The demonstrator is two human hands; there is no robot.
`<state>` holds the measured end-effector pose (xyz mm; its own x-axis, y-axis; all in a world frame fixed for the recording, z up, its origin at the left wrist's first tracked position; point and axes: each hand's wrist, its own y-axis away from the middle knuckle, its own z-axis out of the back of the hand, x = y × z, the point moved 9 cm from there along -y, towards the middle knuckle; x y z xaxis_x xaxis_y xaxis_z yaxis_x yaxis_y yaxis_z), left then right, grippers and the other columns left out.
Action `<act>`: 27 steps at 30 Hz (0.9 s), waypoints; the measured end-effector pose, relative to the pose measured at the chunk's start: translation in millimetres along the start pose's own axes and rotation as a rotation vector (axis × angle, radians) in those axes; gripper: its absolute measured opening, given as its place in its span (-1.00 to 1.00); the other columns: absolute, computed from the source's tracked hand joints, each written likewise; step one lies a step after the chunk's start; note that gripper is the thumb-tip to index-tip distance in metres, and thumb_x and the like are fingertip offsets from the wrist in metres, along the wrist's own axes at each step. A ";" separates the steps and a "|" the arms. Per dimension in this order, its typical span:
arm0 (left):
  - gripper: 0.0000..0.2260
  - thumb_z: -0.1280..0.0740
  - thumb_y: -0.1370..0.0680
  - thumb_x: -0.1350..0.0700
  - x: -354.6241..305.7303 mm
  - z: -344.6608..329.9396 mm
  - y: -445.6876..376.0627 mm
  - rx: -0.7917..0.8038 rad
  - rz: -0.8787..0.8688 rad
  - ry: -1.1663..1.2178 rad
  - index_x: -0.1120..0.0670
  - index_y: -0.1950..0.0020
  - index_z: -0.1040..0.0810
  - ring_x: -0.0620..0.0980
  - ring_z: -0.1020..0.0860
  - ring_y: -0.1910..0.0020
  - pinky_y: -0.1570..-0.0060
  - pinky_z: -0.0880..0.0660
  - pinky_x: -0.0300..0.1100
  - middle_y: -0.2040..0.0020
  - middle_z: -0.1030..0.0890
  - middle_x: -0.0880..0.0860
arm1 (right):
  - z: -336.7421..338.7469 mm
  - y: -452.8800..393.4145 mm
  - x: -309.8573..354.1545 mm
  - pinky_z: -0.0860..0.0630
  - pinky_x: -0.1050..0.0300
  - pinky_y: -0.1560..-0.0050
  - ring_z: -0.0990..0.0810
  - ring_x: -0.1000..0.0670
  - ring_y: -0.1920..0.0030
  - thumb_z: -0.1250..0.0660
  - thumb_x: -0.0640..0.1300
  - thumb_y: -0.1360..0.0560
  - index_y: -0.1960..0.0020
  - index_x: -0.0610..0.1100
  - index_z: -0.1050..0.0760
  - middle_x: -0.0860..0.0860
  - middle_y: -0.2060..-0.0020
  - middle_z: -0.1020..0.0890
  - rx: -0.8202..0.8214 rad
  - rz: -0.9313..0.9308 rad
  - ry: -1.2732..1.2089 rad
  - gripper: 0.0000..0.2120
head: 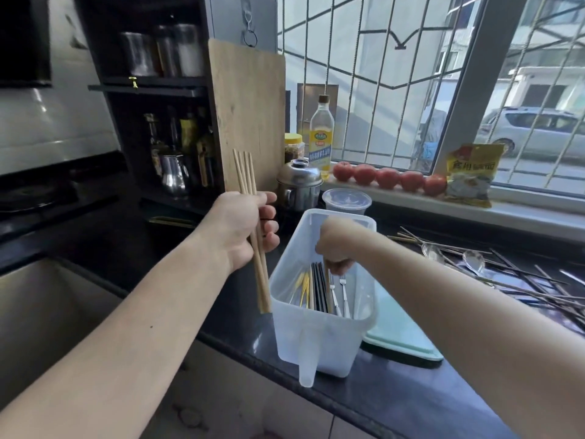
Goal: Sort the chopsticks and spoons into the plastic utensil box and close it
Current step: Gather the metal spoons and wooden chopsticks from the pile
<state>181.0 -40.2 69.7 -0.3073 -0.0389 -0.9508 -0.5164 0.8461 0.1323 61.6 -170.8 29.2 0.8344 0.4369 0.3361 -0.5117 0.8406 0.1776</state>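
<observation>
Inside the plastic utensil box (pixel 323 331), my right hand (pixel 337 248) is lowering a wooden chopstick (pixel 328 288), its grip pinching the upper end. Left of the box, my left hand (pixel 245 228) is gripping a bundle of pale wooden chopsticks (pixel 253 229), held nearly upright. To do this well, I think the stick should go beside the dark chopsticks (pixel 318 286), not among the forks (pixel 338 294). The box is translucent, with rounded corners. Right of the box, thin metal chopsticks and shiny spoons (pixel 473 261) are lying scattered on the black glossy surface (pixel 380 391).
</observation>
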 end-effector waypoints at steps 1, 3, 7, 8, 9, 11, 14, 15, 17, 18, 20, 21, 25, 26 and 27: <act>-0.84 -0.14 -0.72 0.17 1.2 -1.8 0.9 0.009 0.009 -0.001 0.17 -0.13 -0.49 -0.10 -0.34 0.56 0.58 -0.33 -0.29 0.35 -0.38 0.02 | -16.7 -0.4 -1.5 -0.69 0.01 0.24 -0.72 -0.11 0.34 -0.23 -0.29 -0.55 0.12 -0.29 -0.58 -0.16 0.34 -0.70 0.084 -0.017 0.039 -0.83; -0.83 -0.14 -0.72 0.17 3.0 -2.1 2.3 0.020 0.035 -0.005 0.18 -0.15 -0.49 -0.10 -0.32 0.55 0.59 -0.29 -0.30 0.33 -0.38 0.03 | -23.7 -3.6 -3.2 -0.69 0.00 0.10 -0.74 -0.09 0.29 -0.19 -0.23 -0.59 0.15 -0.29 -0.57 -0.15 0.29 -0.73 0.126 -0.010 0.114 -0.76; -0.78 -0.14 -0.72 0.13 8.3 -0.6 3.3 0.050 0.085 0.032 0.21 -0.13 -0.53 -0.12 -0.32 0.51 0.60 -0.26 -0.30 0.31 -0.40 0.04 | 39.0 6.1 -6.2 -0.67 0.02 0.28 -0.70 -0.13 0.36 -0.29 -0.21 -0.59 0.10 -0.34 -0.62 -0.18 0.28 -0.72 -0.140 0.046 -0.302 -0.77; -0.76 -0.14 -0.72 0.13 7.1 -2.7 3.3 0.049 0.078 0.075 0.22 -0.10 -0.55 -0.09 -0.39 0.48 0.57 -0.35 -0.27 0.30 -0.46 0.05 | 46.9 17.8 -6.7 -0.64 0.09 0.35 -0.68 -0.10 0.40 -0.30 -0.19 -0.61 0.11 -0.33 -0.62 -0.17 0.31 -0.70 -0.140 0.065 -0.461 -0.76; -0.75 -0.14 -0.73 0.13 5.0 -6.7 4.1 0.049 0.065 0.124 0.22 -0.07 -0.57 -0.04 -0.52 0.41 0.46 -0.51 -0.21 0.27 -0.54 0.08 | 49.4 32.8 -1.8 -0.61 0.12 0.36 -0.67 -0.07 0.41 -0.30 -0.15 -0.62 0.10 -0.30 -0.62 -0.16 0.32 -0.70 -0.090 0.099 -0.560 -0.75; -0.73 -0.12 -0.74 0.13 1.7 -18.4 4.6 0.061 0.039 0.188 0.19 -0.06 -0.58 0.08 -0.69 0.09 -0.01 -0.64 0.02 0.12 -0.72 0.14 | 39.3 63.4 16.9 -0.59 0.13 0.32 -0.67 -0.05 0.35 -0.30 -0.05 -0.64 0.04 -0.25 -0.62 -0.13 0.25 -0.71 0.086 0.177 -0.610 -0.73; -0.72 -0.09 -0.75 0.10 3.9 -47.6 12.7 0.172 0.092 0.267 0.20 -0.21 -0.55 0.14 -0.68 -0.10 -0.16 -0.59 0.14 -0.09 -0.72 0.15 | 28.4 90.5 42.4 -0.61 0.10 0.26 -0.64 -0.05 0.31 -0.31 -0.03 -0.63 0.00 -0.18 -0.61 -0.12 0.17 -0.72 0.140 0.298 -0.656 -0.77; -0.72 -0.09 -0.75 0.09 5.8 -55.8 16.3 0.214 0.113 0.266 0.21 -0.24 -0.53 0.15 -0.68 -0.09 -0.11 -0.62 0.12 -0.11 -0.72 0.16 | 33.1 92.8 45.8 -0.62 0.09 0.27 -0.64 -0.05 0.33 -0.33 -0.06 -0.63 0.04 -0.19 -0.61 -0.13 0.21 -0.71 0.059 0.332 -0.663 -0.79; -0.71 -0.09 -0.75 0.08 7.1 -60.3 18.7 0.230 0.107 0.201 0.21 -0.23 -0.53 0.16 -0.68 -0.08 -0.06 -0.62 0.11 -0.11 -0.72 0.17 | 45.3 90.0 40.5 -0.62 0.09 0.31 -0.63 -0.06 0.36 -0.36 -0.12 -0.61 0.10 -0.25 -0.62 -0.18 0.28 -0.69 -0.094 0.342 -0.668 -0.79; -0.72 -0.08 -0.75 0.08 6.1 -55.7 16.5 0.195 0.085 0.166 0.20 -0.19 -0.52 0.16 -0.68 -0.07 -0.03 -0.62 0.12 -0.08 -0.72 0.17 | 51.0 86.1 32.5 -0.62 0.08 0.32 -0.63 -0.11 0.37 -0.35 -0.14 -0.60 0.12 -0.28 -0.62 -0.20 0.30 -0.69 -0.151 0.317 -0.657 -0.77; -0.75 -0.10 -0.75 0.10 2.8 -37.4 8.0 0.068 0.042 0.172 0.20 -0.13 -0.51 0.14 -0.69 0.05 0.10 -0.68 0.12 0.03 -0.68 0.16 | 61.0 72.2 9.2 -0.66 0.02 0.28 -0.67 -0.22 0.34 -0.33 -0.18 -0.59 0.17 -0.35 -0.63 -0.20 0.34 -0.70 -0.234 0.218 -0.494 -0.73; -0.76 -0.11 -0.74 0.10 2.3 -25.2 3.2 -0.005 0.034 0.214 0.21 -0.12 -0.50 0.09 -0.68 0.20 0.24 -0.69 0.05 0.12 -0.64 0.14 | 58.8 65.5 -1.1 -0.68 0.03 0.24 -0.70 -0.22 0.31 -0.31 -0.21 -0.58 0.20 -0.36 -0.64 -0.20 0.34 -0.70 -0.208 0.152 -0.362 -0.72; -0.77 -0.12 -0.74 0.04 10.9 -6.5 -4.3 -0.059 0.123 0.256 0.18 -0.15 -0.45 -0.15 -0.21 0.63 0.64 -0.25 -0.35 0.45 -0.29 -0.03 | 6.9 50.9 -8.2 -0.63 0.12 0.28 -0.63 -0.09 0.45 -0.19 -0.29 -0.57 0.36 -0.28 -0.53 -0.21 0.35 -0.70 0.126 -0.016 0.002 -0.65; -0.76 -0.13 -0.74 0.02 12.6 -9.6 -2.0 -0.036 0.144 0.222 0.18 -0.16 -0.45 -0.16 -0.16 0.62 0.66 -0.19 -0.34 0.45 -0.25 -0.04 | -3.2 48.6 -2.8 -0.63 0.13 0.27 -0.66 -0.09 0.41 -0.16 -0.31 -0.58 0.35 -0.26 -0.53 -0.20 0.33 -0.71 0.161 -0.018 0.046 -0.64; -0.74 -0.13 -0.73 0.00 14.0 -13.2 1.5 -0.014 0.158 0.192 0.18 -0.16 -0.45 -0.16 -0.15 0.60 0.66 -0.17 -0.33 0.45 -0.24 -0.04 | -11.4 46.0 2.5 -0.65 0.12 0.19 -0.71 -0.10 0.31 -0.14 -0.30 -0.60 0.29 -0.25 -0.54 -0.19 0.25 -0.73 0.200 -0.012 0.090 -0.66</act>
<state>165.4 -46.5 60.3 -0.5306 -0.0080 -0.8476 -0.4607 0.8421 0.2804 42.5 -127.3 27.6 0.8512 0.4611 0.2507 -0.5242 0.7699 0.3640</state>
